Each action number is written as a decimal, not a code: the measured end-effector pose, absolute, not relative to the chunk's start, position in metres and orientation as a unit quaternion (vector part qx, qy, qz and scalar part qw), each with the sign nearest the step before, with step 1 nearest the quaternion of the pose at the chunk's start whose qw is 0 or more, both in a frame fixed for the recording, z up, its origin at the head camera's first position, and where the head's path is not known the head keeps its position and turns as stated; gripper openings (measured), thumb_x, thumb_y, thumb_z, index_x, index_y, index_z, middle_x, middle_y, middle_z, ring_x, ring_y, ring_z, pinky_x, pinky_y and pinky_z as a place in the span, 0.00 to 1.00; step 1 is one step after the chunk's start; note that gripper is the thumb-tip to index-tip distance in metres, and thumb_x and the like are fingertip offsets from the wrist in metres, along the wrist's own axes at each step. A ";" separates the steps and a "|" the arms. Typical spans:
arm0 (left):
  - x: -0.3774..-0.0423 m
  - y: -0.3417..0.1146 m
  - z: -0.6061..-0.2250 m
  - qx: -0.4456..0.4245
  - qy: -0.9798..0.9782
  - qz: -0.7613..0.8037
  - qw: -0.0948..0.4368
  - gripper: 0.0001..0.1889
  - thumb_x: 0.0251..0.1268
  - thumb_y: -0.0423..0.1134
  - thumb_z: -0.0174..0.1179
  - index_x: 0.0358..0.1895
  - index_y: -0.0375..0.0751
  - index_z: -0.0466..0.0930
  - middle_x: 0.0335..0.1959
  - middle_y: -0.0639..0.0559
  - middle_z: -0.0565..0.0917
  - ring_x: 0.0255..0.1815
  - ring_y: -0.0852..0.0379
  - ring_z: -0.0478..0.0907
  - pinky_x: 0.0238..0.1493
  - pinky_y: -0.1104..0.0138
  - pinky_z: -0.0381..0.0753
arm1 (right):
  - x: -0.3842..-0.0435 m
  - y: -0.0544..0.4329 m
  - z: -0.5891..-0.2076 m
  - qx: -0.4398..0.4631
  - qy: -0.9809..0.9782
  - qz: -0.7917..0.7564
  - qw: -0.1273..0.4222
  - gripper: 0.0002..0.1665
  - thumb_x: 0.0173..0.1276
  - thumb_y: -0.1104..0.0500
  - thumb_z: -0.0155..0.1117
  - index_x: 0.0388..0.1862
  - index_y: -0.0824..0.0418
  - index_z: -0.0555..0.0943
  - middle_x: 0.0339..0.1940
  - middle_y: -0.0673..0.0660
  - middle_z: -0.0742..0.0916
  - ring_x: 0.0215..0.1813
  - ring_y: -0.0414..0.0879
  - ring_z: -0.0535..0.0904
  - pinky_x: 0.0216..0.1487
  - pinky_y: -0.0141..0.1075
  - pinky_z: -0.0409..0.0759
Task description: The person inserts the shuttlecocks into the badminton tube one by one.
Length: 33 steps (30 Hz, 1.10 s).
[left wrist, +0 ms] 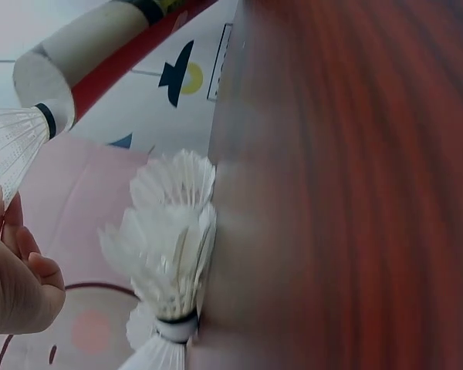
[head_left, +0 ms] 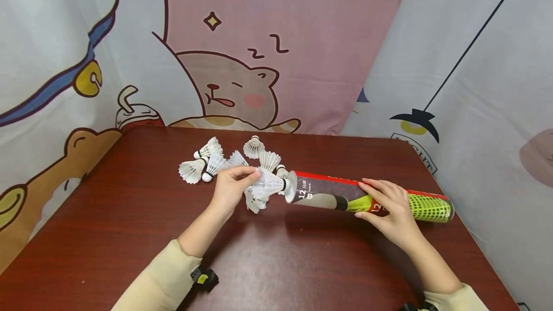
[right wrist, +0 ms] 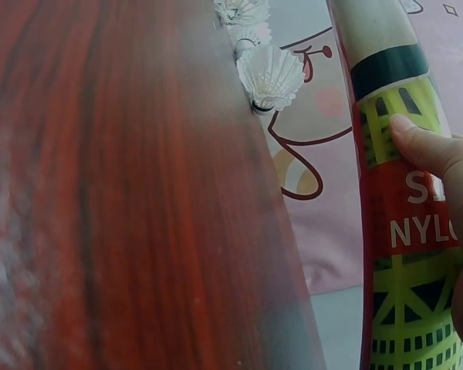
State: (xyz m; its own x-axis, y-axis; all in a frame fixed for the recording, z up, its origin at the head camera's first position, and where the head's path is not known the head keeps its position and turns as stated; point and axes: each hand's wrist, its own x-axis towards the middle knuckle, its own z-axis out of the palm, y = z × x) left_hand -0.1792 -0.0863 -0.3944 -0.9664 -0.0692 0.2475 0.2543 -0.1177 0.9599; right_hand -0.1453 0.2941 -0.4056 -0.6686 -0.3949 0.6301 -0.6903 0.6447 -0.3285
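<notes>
My left hand [head_left: 228, 190] pinches a white shuttlecock [head_left: 269, 184] by the edge of its skirt, between thumb and fingers. The shuttlecock lies sideways, its cork end right at the mouth of a long shuttlecock tube [head_left: 321, 190]. In the left wrist view, the black band [left wrist: 48, 121] of this shuttlecock shows just outside the tube's rim. My right hand [head_left: 395, 212] grips the tube around its right half, thumb on the near side and fingers over the top. Red, grey and yellow-green printing covers the tube, which is held nearly level over the table.
Several loose shuttlecocks [head_left: 193, 171] lie in a cluster on the brown wooden table [head_left: 276, 263], behind and left of the tube's mouth. One shuttlecock [head_left: 254, 147] sits farthest back. A cartoon-printed curtain [head_left: 294, 37] hangs behind the table and along its sides.
</notes>
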 end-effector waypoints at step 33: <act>-0.161 -0.019 -0.372 -0.220 -0.702 -0.654 0.176 0.03 0.46 0.17 0.66 0.27 0.21 0.84 0.30 0.34 0.84 0.36 0.50 0.81 0.42 0.65 0.79 | -0.144 0.291 -0.405 0.307 -0.861 0.286 0.287 0.44 0.55 0.30 0.62 0.60 0.59 0.79 0.58 0.58 0.79 0.60 0.53 0.67 0.58 0.46 0.54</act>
State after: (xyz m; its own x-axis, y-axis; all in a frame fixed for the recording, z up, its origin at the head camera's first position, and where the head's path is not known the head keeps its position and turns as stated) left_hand -0.1610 -0.0192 -0.3721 -0.8411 0.0794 0.5350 0.5393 0.0474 0.8408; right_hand -0.1441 0.2912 -0.4055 -0.6473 -0.3646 0.6694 -0.6926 0.6481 -0.3167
